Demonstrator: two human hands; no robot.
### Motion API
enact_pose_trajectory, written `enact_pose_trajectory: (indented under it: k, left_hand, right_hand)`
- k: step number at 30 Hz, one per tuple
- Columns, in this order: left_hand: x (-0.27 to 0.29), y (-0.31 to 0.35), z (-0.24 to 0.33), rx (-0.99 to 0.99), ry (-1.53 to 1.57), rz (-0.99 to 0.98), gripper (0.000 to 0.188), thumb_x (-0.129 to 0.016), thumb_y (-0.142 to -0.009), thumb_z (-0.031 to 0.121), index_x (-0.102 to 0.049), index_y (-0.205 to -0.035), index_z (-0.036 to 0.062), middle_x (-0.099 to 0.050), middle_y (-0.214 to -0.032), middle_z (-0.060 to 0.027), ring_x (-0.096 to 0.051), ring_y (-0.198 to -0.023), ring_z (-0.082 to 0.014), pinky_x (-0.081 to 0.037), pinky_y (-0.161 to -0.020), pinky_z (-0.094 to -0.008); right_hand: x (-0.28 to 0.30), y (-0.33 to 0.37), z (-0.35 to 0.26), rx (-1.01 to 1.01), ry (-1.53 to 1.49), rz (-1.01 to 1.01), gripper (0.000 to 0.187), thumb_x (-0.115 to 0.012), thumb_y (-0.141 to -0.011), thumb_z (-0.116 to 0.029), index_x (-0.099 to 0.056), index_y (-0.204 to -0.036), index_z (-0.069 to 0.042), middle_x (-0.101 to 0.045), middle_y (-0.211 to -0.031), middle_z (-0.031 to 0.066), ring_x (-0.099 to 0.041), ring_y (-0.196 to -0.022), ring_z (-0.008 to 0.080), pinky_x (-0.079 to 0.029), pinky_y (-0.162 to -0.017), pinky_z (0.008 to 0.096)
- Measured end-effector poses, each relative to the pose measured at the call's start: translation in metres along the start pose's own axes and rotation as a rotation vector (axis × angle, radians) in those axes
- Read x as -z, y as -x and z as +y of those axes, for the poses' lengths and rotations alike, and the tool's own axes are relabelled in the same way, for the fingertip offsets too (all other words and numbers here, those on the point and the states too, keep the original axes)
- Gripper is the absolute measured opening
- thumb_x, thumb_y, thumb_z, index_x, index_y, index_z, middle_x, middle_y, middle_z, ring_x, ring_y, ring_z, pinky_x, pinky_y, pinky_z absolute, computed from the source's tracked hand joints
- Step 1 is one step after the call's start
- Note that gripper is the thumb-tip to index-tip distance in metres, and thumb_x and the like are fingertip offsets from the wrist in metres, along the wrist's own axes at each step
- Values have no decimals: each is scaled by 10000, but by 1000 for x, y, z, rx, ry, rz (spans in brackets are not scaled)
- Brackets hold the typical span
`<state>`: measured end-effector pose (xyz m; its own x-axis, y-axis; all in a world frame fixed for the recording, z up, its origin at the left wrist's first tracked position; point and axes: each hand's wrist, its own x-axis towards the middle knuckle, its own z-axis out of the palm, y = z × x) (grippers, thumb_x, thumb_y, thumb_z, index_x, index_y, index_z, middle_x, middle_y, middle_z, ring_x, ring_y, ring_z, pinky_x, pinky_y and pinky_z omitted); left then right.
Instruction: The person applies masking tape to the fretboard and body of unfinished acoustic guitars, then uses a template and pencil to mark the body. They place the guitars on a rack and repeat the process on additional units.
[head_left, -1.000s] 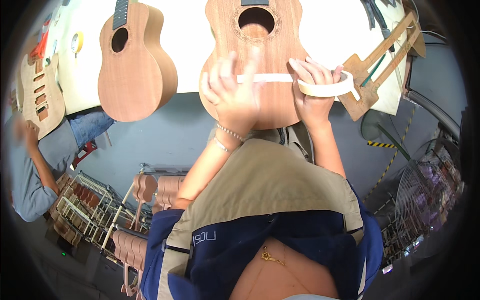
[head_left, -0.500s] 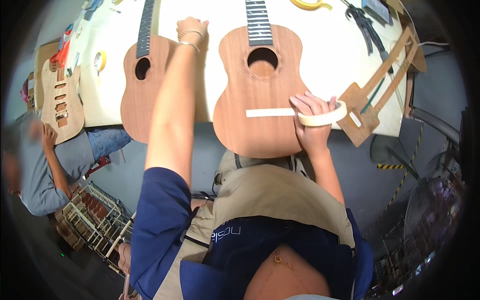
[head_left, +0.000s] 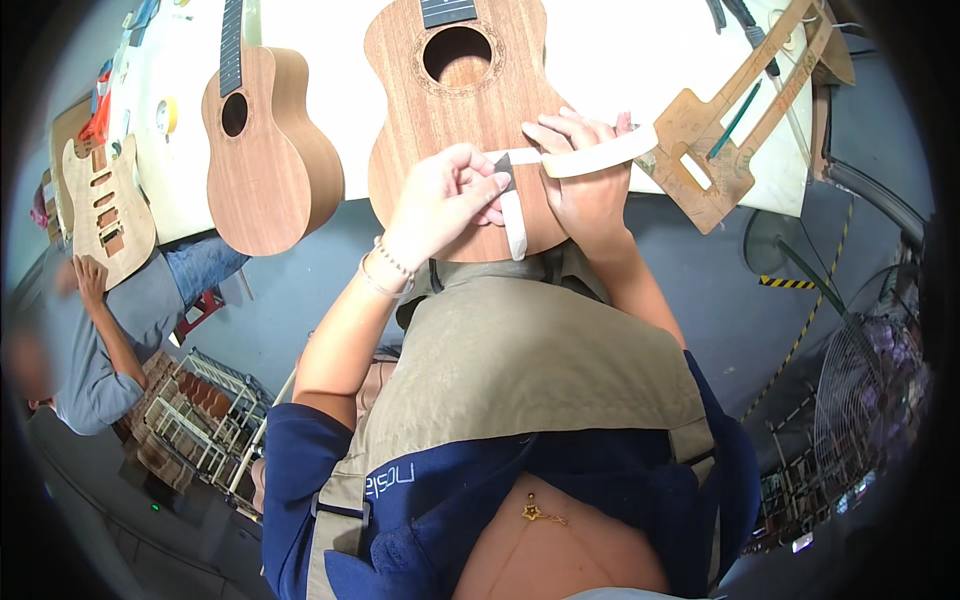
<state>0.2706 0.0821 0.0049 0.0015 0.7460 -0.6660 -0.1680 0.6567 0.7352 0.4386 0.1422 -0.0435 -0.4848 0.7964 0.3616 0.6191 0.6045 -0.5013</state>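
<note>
A brown wooden ukulele body (head_left: 440,110) lies at the table's near edge, its round soundhole facing up. My left hand (head_left: 450,195) is closed over its lower part, pinching a small dark grey flat piece (head_left: 504,172); its exact kind I cannot make out. Just below that piece, a pale strip of masking tape (head_left: 513,225) slants toward the body's near edge. Another short length of tape runs sideways between my hands. My right hand (head_left: 585,180) rests at the body's right side, fingers bent, with a roll of masking tape (head_left: 605,155) looped around it.
A second ukulele (head_left: 265,160) stands to the left on the cream-covered table (head_left: 330,90). A flat wooden template (head_left: 705,150) and a green pencil-like stick (head_left: 735,120) lie at right. Far left, another person's hand (head_left: 92,278) touches a guitar-shaped wooden body (head_left: 115,210).
My left hand has come back from the far part of the table to the tape, now with the dark piece. One tape length now slants downward. The ukuleles sit differently in view.
</note>
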Motion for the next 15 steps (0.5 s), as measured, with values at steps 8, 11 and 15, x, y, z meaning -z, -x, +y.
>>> enact_pose_trajectory:
  k: [8, 11, 15]
  left_hand:
    - [-8, -17, 10, 22, -354, 27, 135, -617, -871, 80, -526, -797, 13, -606, -663, -33, -615, -594, -72, -497, -502, -194]
    - [-10, -15, 10, -19, -399, 81, 122, -622, -854, 65, -534, -788, 14, -585, -642, -18, -565, -577, -55, -468, -505, -202]
    - [-6, -11, 12, -128, -512, 91, 96, -624, -827, 81, -558, -802, 15, -526, -634, 27, -468, -585, -42, -429, -548, -219]
  right_hand:
    - [0, 3, 3, -6, 27, -10, 285, -669, -700, -128, -669, -978, -193, -610, -995, -9, -572, -991, 210, -234, -1050, 500]
    - [6, 3, -8, 85, -163, 55, 250, -641, -719, -106, -656, -963, -160, -610, -955, 9, -595, -937, 198, -308, -1014, 485]
    - [28, 9, -68, 434, -661, -72, 179, -560, -749, -53, -657, -896, -86, -620, -894, 73, -604, -841, 216, -425, -808, 405]
